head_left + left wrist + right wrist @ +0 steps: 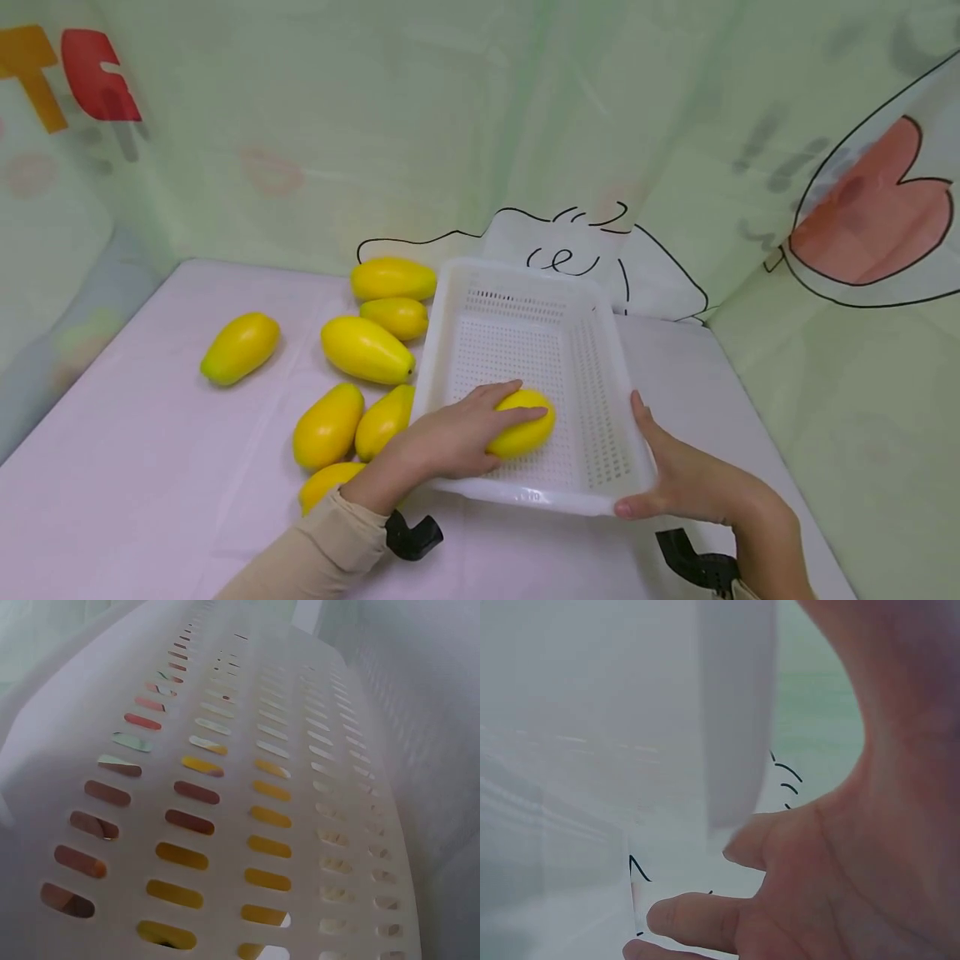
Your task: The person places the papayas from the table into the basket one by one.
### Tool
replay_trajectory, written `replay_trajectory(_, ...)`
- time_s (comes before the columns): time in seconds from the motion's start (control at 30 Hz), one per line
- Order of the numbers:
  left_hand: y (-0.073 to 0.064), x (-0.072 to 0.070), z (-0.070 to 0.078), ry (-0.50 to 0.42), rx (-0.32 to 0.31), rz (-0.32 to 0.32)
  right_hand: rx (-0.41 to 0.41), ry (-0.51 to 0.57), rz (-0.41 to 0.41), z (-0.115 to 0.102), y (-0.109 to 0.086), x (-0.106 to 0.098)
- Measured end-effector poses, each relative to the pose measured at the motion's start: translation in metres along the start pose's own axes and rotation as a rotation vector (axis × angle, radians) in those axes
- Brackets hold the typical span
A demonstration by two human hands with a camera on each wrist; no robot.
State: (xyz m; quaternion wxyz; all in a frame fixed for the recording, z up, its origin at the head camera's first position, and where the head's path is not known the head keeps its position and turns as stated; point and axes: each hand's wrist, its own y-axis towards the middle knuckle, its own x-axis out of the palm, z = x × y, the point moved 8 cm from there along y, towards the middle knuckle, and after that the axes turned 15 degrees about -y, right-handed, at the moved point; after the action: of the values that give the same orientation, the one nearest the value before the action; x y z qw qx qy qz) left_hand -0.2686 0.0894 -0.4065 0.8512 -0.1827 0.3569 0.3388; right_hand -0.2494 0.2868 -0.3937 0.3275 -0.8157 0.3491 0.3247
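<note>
A white perforated plastic basket (534,350) stands on the table in the head view. My left hand (461,429) reaches over its near left side and holds a yellow papaya (527,427) low inside it, fingers over the top. My right hand (697,475) is at the near right corner, its thumb at the front rim and its fingers along the right side. In the right wrist view the fingers (697,919) are spread and fairly straight beside the basket's wall (739,712). Slots in the basket's side (225,847) fill the left wrist view; the left hand is hidden there.
Left of the basket lie several more yellow papayas (367,350), some close against its side. One papaya (240,348) with a green end lies apart farther left. A pale cloth covers the table (150,450). Printed green curtains (337,167) hang behind and beside it.
</note>
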Motion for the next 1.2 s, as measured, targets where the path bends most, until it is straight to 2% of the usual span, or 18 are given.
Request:
replay_trajectory(0.43,-0.0009,0.0013,-0.001,0.023,-0.008,-0.005,0.051,-0.038,-0.001,0.001,-0.0016,-0.0006)
replay_trajectory(0.83,-0.0023,0.0026,0.0004,0.04,-0.008,-0.023,0.035,-0.028,-0.016,0.0025,0.0001,0.0032)
replay_trajectory(1.07,-0.0018,-0.0003,0.003,0.021,0.011,0.006,0.051,-0.031,-0.039,0.0044,-0.0004,0.0038)
replay_trajectory(1.2,-0.0005,-0.001,0.004,0.048,0.018,0.015,0.073,-0.062,-0.039,0.0064,-0.0015,0.003)
